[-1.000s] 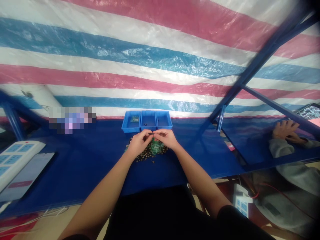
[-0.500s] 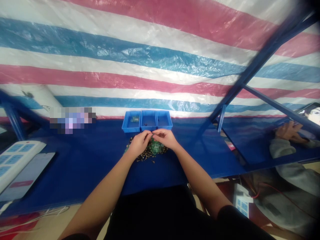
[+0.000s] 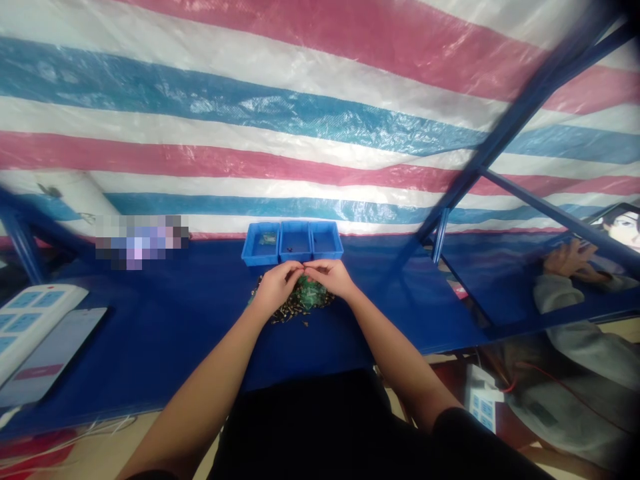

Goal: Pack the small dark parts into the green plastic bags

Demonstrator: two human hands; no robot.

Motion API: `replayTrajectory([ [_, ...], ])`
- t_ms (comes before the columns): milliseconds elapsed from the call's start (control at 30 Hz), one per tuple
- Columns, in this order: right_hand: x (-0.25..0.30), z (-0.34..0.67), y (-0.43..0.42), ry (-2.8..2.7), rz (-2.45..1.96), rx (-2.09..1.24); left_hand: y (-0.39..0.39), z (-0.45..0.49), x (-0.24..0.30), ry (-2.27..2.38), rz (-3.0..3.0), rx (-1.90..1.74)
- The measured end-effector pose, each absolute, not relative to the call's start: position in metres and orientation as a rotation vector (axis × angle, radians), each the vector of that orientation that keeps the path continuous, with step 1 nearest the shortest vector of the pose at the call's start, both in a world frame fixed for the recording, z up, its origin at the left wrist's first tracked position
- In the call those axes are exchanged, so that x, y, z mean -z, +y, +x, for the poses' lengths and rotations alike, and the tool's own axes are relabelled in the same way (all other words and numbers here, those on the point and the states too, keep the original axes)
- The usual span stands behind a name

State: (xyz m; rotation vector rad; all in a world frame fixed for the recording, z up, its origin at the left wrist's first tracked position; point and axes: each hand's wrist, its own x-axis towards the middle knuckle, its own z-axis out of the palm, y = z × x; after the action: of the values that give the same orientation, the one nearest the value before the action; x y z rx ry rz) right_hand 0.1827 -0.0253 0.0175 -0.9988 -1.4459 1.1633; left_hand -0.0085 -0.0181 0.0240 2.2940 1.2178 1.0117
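Observation:
My left hand (image 3: 279, 283) and my right hand (image 3: 332, 276) meet fingertip to fingertip above a heap on the blue table. Both are closed in a pinch; whatever they hold is too small and hidden to name. Beneath them lie small brass-and-black screw-like pieces (image 3: 287, 312) and a pile of green clear pieces (image 3: 311, 293), partly covered by my hands. Just behind stand three blue bins side by side: the left bin (image 3: 249, 252) has some greenish pieces in it, the middle bin (image 3: 295, 256) a few tiny dark bits, and the right bin (image 3: 330, 255) sits beside it.
A white power strip (image 3: 40, 300) and a phone (image 3: 55, 357) lie at the table's left. Blue metal frame bars (image 3: 460, 180) rise on the right. Beyond them are another person's hands (image 3: 567, 259) near a screen. Striped plastic sheeting (image 3: 280, 143) hangs behind the table (image 3: 165, 327).
My hands stay together over the heap, with only slight finger movement. The whole view has shifted slightly.

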Motion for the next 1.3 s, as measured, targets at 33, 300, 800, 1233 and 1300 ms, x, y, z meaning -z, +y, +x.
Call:
replayTrajectory([
  [33, -0.0175, 0.1824, -0.0254, -1.448, -0.989, -1.166, -0.0185, -0.0086, -0.025, 1.219, 2.293, -0.987],
  [300, -0.0165, 0.1815, -0.0251, -1.469, -0.96, -1.15, -0.0204, -0.0099, -0.0277, 1.249, 2.316, -0.923],
  [800, -0.0146, 0.1801, -0.0245, -1.435, -0.936, -1.148, -0.0197, -0.0105, -0.027, 1.236, 2.344, -0.933],
  [1233, -0.0156, 0.1805, -0.0246, -1.419, -0.948, -1.136, -0.02, -0.0091, -0.0256, 1.265, 2.382, -0.972],
  [1300, -0.0165, 0.1802, -0.0253, -1.426, -0.94, -1.136, -0.0197, -0.0096, -0.0257, 1.26, 2.398, -0.952],
])
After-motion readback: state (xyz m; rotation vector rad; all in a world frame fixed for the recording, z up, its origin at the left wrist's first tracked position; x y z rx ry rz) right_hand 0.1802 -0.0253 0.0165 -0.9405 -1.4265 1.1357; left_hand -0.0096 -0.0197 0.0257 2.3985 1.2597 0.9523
